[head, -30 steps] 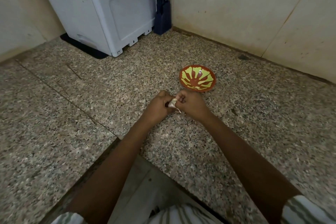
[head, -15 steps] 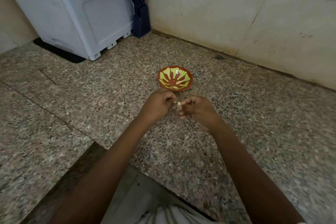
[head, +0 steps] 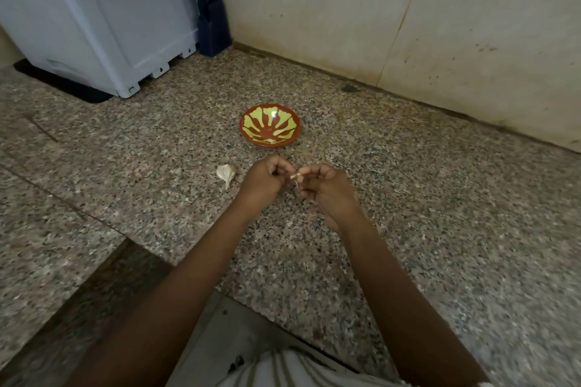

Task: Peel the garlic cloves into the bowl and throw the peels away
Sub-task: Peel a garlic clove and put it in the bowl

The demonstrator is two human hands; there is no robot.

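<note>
Over the speckled granite counter (head: pixel 424 204), the left hand (head: pixel 265 181) and right hand (head: pixel 328 190) meet, both with fingers curled, pinching a small garlic clove (head: pixel 294 176) between their fingertips. Left of the left hand, a piece of garlic bulb (head: pixel 226 173) lies on the counter. Just beyond the hands sits a red-and-yellow bowl (head: pixel 244 129). Far left stand a white appliance (head: pixel 94 25) and a dark knife block (head: pixel 214 31).

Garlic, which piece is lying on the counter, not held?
The pale garlic piece left of the left hand; the small piece is pinched between it and the right hand.
</note>
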